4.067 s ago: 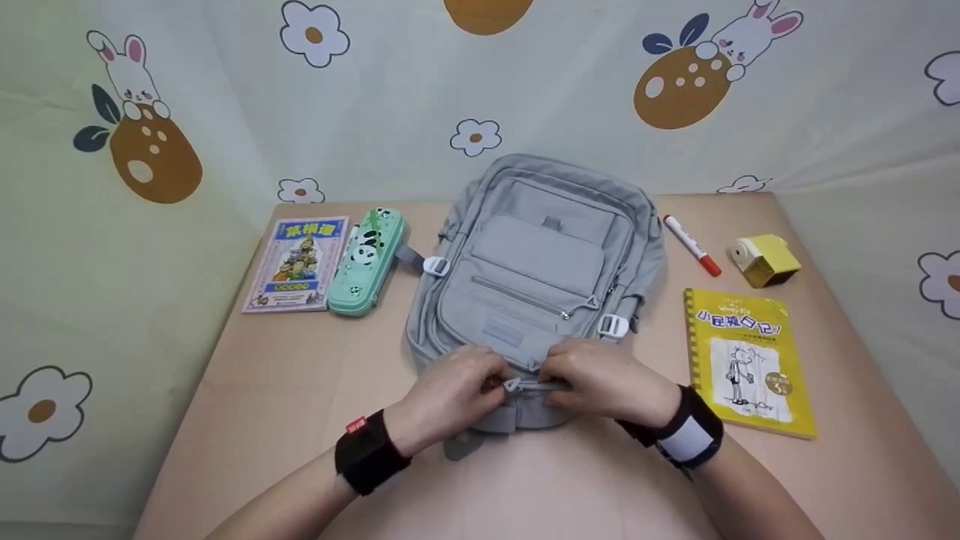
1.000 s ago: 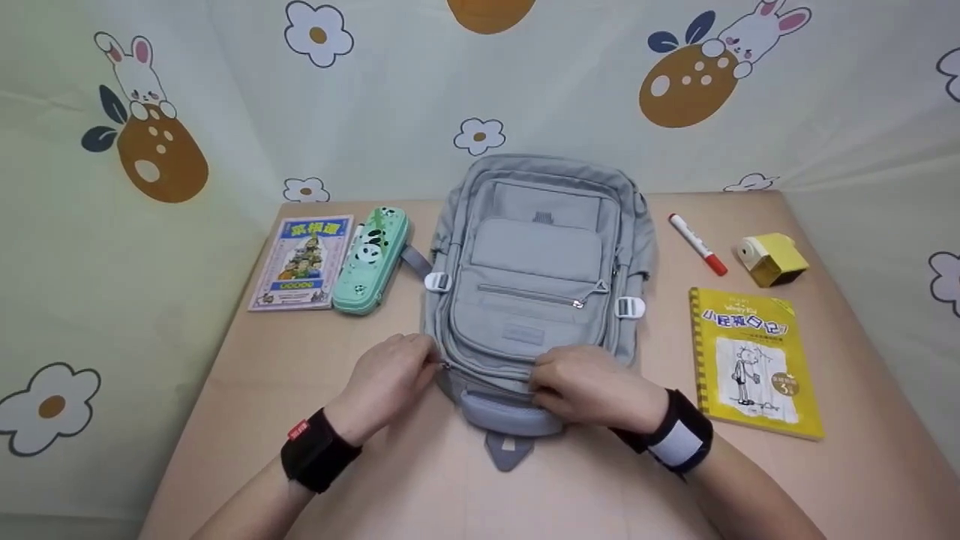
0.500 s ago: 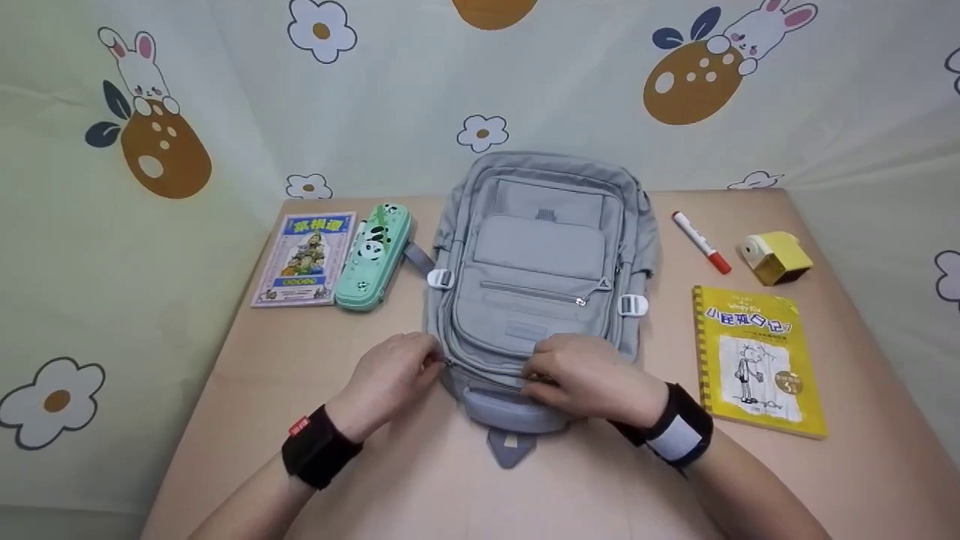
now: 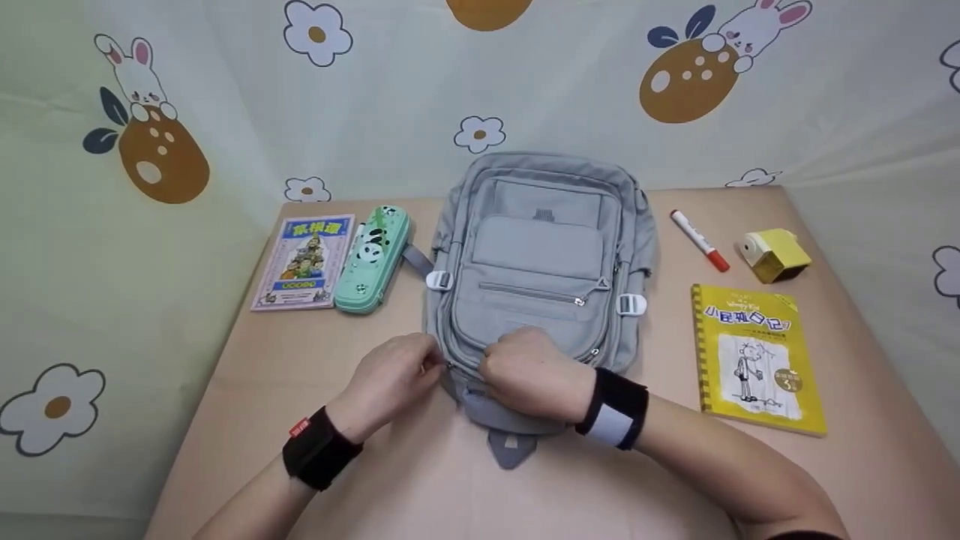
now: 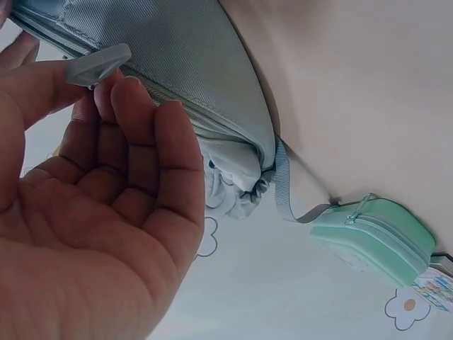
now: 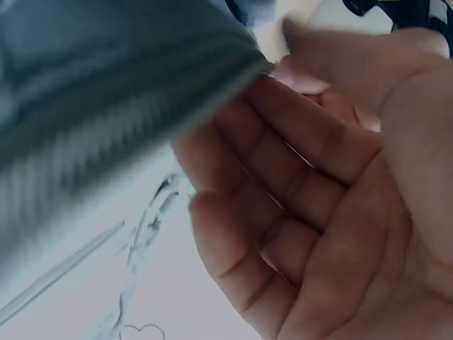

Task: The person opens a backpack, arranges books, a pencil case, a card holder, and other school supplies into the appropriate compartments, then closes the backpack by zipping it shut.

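Note:
A grey backpack [image 4: 540, 247] lies front side up on the table, its top handle end toward me. At its near left corner my left hand [image 4: 390, 379] pinches a zipper pull [image 5: 99, 65], a flat grey tab, between thumb and fingers. My right hand [image 4: 532, 375] is curled at the near edge of the bag, right of the left hand. In the right wrist view the right fingers [image 6: 283, 149] reach behind the blurred edge of the fabric, which hides some fingertips. Another zipper slider [image 4: 595, 352] shows at the front pocket's right corner.
Left of the bag lie a green panda pencil case [image 4: 373, 259] and a pink-bordered book [image 4: 304, 262]. To the right are a red-capped marker [image 4: 699, 240], a yellow pencil sharpener [image 4: 776, 256] and a yellow book [image 4: 757, 360]. A patterned cloth [image 4: 390, 120] hangs behind the table.
Earlier both hands were at the middle of the near edge; the left has since moved to the near left corner. In the last half second the right hand has shifted left along the edge.

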